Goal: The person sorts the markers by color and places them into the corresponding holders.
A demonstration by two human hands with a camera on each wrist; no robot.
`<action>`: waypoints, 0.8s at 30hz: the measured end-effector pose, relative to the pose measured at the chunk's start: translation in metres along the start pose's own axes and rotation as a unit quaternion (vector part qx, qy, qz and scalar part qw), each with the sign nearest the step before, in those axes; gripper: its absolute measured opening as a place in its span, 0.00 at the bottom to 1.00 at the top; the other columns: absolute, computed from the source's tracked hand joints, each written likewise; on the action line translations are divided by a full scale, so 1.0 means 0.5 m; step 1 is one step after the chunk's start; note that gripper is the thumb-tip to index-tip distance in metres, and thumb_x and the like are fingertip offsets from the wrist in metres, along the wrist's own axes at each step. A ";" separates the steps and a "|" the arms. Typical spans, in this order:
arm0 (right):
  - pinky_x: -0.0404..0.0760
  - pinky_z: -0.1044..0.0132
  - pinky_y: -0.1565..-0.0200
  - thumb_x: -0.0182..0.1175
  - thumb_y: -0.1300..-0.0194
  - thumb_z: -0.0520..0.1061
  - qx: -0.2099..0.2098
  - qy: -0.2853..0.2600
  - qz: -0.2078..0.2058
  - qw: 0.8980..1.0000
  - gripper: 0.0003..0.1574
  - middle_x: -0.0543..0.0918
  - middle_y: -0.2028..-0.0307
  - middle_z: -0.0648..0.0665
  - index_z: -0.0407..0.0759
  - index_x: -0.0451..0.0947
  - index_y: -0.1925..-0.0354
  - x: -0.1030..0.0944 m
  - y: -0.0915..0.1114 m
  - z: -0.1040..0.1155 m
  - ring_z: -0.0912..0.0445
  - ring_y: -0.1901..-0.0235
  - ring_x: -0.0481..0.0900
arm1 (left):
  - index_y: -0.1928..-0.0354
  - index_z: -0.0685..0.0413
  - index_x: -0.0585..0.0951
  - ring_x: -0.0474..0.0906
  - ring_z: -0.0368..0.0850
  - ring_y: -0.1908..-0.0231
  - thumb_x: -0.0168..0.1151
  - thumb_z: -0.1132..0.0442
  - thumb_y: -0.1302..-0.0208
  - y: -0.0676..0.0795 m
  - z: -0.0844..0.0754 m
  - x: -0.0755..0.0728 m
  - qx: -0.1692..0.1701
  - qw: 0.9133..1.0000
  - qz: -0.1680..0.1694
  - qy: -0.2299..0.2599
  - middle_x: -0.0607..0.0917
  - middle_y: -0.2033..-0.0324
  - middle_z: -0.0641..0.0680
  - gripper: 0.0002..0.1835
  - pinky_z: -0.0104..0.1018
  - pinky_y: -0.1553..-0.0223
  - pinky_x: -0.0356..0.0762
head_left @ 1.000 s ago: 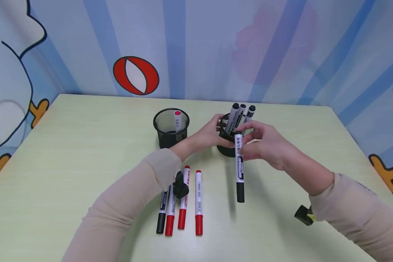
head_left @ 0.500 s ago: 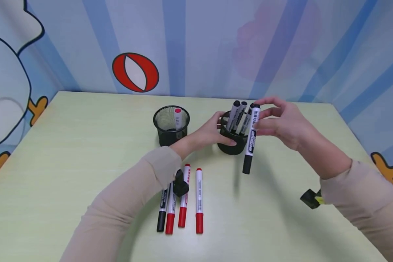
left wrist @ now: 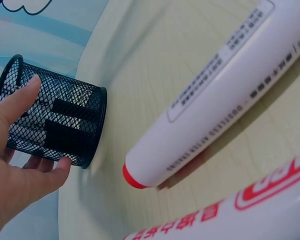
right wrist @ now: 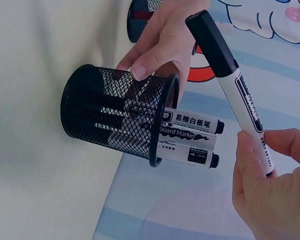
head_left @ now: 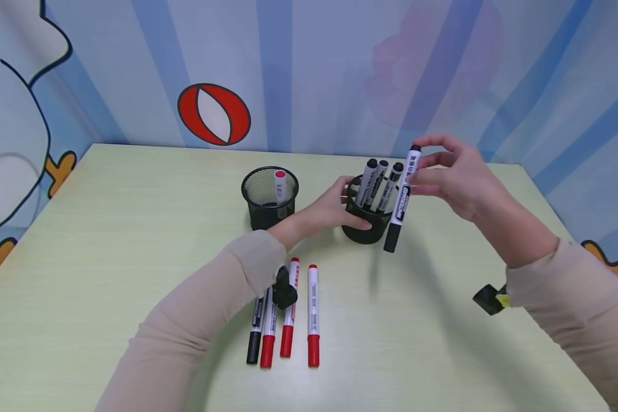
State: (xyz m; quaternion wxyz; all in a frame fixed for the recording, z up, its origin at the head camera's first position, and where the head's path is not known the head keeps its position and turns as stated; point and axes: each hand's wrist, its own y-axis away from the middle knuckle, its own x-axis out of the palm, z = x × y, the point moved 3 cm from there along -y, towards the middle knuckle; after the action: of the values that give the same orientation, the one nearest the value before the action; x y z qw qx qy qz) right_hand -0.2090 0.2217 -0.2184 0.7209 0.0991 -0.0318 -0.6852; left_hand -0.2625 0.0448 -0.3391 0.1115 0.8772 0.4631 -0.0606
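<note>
The right hand (head_left: pixel 453 180) holds a black-capped marker (head_left: pixel 403 197) in the air just beside the right side of the held cup (head_left: pixel 363 233), near the far edge of the tabletop (head_left: pixel 134 257). Its grip is a pinch: in the right wrist view thumb and fingers press together on the narrow end, and the large black cap points away from them. The head view lays that cap across the edge of the cup, while the right wrist view shows the two apart.

The left hand (head_left: pixel 327 209) has its grip curled round the held cup. From the head, most of its fingers are hidden; the left wrist view shows thumb and fingers on opposite sides of the mesh, though how firmly they press is hard to judge. Three black markers (head_left: pixel 389 186) stand leaning inside, their black caps visible low through the mesh only from the wrists.

The other cup (head_left: pixel 265 218) stands further left along the far edge, with one red-ended marker (head_left: pixel 280 186) in it. Well in from that edge lie three loose red markers (head_left: pixel 313 309) and one loose black marker (head_left: pixel 254 346); the left sleeve (head_left: pixel 211 297) and a wrist camera (head_left: pixel 284 290) partly cover some of them.
</note>
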 end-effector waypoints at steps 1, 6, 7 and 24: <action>0.83 0.61 0.63 0.60 0.46 0.26 -0.004 -0.006 -0.003 1.000 0.32 0.68 0.61 0.41 0.46 0.66 0.46 -0.001 -0.001 0.002 0.54 0.65 0.79 | 0.30 0.50 0.49 0.56 0.52 0.34 0.73 0.69 0.53 0.000 0.000 0.000 0.000 1.000 0.000 0.001 0.61 0.35 0.55 0.53 0.45 0.37 0.60; 0.83 0.62 0.65 0.60 0.46 0.25 -0.022 -0.028 -0.019 0.999 0.30 0.69 0.62 0.42 0.46 0.67 0.48 -0.006 -0.008 0.010 0.54 0.68 0.79 | 0.30 0.50 0.50 0.56 0.51 0.35 0.73 0.69 0.53 -0.002 0.002 -0.001 0.002 1.000 -0.001 0.000 0.62 0.35 0.55 0.52 0.45 0.37 0.60; 0.83 0.62 0.66 0.60 0.45 0.25 -0.025 -0.032 -0.023 0.999 0.30 0.69 0.62 0.42 0.46 0.67 0.48 -0.008 -0.009 0.011 0.54 0.67 0.79 | 0.30 0.50 0.50 0.56 0.51 0.35 0.73 0.69 0.53 -0.002 0.003 -0.002 0.003 1.000 0.000 -0.001 0.62 0.35 0.54 0.52 0.45 0.37 0.60; 0.83 0.66 0.69 0.62 0.50 0.23 -0.125 -0.062 -0.077 0.987 0.33 0.70 0.64 0.42 0.45 0.70 0.49 -0.023 -0.025 0.023 0.55 0.69 0.78 | 0.30 0.49 0.50 0.55 0.51 0.34 0.73 0.69 0.53 -0.001 0.002 -0.002 -0.005 1.000 0.005 0.008 0.62 0.35 0.54 0.52 0.45 0.37 0.60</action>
State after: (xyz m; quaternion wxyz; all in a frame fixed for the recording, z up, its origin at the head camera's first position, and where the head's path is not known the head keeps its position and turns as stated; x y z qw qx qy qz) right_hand -0.2242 0.2312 -0.2085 0.6696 -0.0328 0.0173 -0.7418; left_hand -0.2634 0.0442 -0.3403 0.1127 0.8795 0.4595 -0.0510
